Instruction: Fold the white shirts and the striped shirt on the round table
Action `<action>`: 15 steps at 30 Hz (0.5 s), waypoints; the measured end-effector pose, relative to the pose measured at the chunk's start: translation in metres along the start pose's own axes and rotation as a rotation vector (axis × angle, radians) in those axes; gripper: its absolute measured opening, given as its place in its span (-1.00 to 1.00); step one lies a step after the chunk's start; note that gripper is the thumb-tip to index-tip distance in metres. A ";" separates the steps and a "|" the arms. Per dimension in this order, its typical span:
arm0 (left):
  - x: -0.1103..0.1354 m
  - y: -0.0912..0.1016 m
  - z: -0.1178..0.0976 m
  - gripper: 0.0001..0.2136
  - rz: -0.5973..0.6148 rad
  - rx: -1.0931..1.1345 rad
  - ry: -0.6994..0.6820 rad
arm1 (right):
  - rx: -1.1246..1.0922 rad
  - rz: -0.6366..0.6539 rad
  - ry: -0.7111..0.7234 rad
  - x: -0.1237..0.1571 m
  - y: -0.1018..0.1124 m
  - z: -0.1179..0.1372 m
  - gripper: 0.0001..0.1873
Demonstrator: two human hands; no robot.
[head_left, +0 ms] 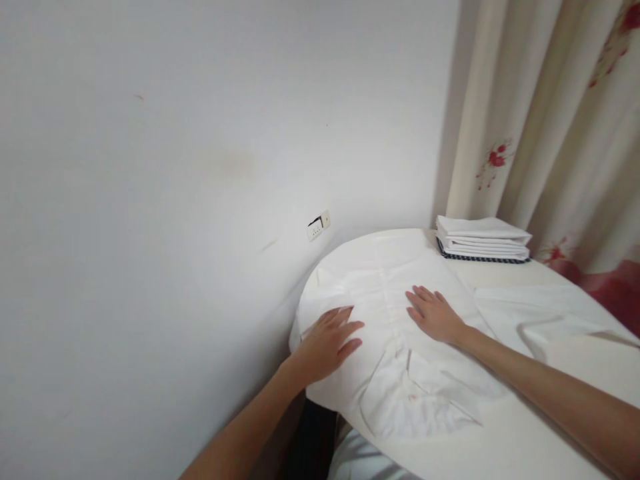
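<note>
"Bare arms [555, 393] are nearest us, along with some pale clothing [365, 460] at the bottom edge. How are the hands set?"

"Both are palm down over a white shirt [370, 287]. The left hand [320, 347] has its fingers wide, with clear gaps. On the right hand [437, 319] they're stretched out too, a little closer together."

"Pressing, or just skimming?"

"The right fingers rest flat on the fabric. How firmly the left ones touch, I can't tell."

"So where's the shirt, exactly?"

"Under both sets of fingers, spread over the bench [520, 447]. Its seam [385, 283] runs between the two sets, and its crumpled end [413, 413] lies on the near side of them, with a small reddish mark [413, 398]."

"And to the right?"

"More white cloth [545, 307], right of the right fingers. I can't tell whether it belongs to the shirt. Beyond those fingers and rightward, a white stack [483, 233] sits near the bench's far edge, on a dark patterned cloth [480, 259]."

"Past that?"

"A curtain [540, 133] with red flowers [496, 158]. The wall [150, 200] is left of the left fingers and beyond them, with a socket [315, 231] almost straight ahead of them."
</note>
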State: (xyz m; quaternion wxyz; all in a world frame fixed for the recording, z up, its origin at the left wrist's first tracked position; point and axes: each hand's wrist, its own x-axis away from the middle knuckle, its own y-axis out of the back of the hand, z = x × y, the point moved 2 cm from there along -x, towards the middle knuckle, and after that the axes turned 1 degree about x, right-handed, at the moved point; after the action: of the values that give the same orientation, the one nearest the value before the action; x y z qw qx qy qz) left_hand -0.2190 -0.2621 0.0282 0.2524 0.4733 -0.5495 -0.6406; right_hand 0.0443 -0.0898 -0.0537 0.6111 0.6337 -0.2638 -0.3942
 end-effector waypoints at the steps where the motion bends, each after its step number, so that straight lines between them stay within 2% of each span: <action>1: 0.000 -0.003 -0.008 -0.63 0.057 0.035 0.005 | -0.002 0.000 0.004 0.000 0.000 0.000 -0.39; 4: 0.007 -0.006 -0.023 -0.52 0.109 0.180 0.086 | -0.005 -0.007 0.023 0.000 -0.001 -0.002 -0.39; 7: 0.017 -0.005 -0.011 -0.61 -0.018 0.338 0.271 | -0.002 -0.021 0.023 0.000 -0.002 -0.003 -0.40; 9: 0.027 -0.005 0.015 -0.67 -0.184 0.371 0.451 | 0.002 -0.023 0.019 0.000 -0.002 -0.003 -0.41; 11: 0.039 -0.005 0.050 -0.70 -0.358 0.320 0.622 | 0.000 -0.020 0.018 0.001 -0.001 -0.002 -0.41; 12: 0.047 -0.006 0.068 -0.70 -0.408 0.281 0.695 | -0.002 -0.018 0.019 0.001 0.000 -0.002 -0.41; 13: 0.055 -0.008 0.086 -0.68 -0.434 0.250 0.763 | -0.006 -0.017 0.020 0.001 0.000 -0.001 -0.41; 15: 0.069 -0.015 0.117 -0.59 -0.383 0.243 0.835 | -0.010 -0.017 0.020 0.001 0.001 -0.001 -0.41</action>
State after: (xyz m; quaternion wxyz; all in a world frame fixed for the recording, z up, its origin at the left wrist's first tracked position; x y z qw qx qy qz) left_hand -0.3486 -0.2616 -0.0147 0.2720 0.8092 -0.3749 -0.3616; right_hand 0.0457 -0.0904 -0.0531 0.6137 0.6367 -0.2503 -0.3942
